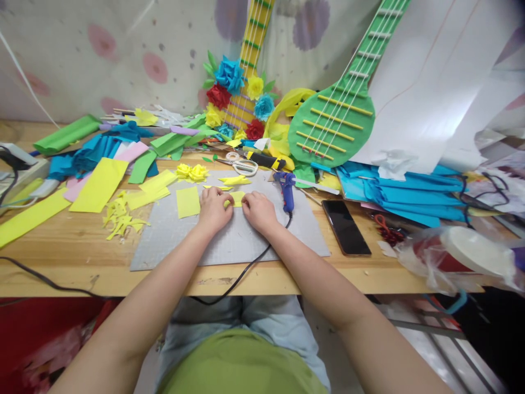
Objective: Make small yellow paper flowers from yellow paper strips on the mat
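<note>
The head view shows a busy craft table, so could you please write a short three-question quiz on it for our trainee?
1. Multiple choice: what are the left hand and the right hand both touching?
A) a red flower
B) a yellow paper piece
C) a green leaf
2. True or false: neither hand holds the blue glue gun.
3. Fill in the blank: in the picture, the phone lies on the wooden table, to the ____ of the grey mat.

Key: 1. B; 2. True; 3. right
</note>
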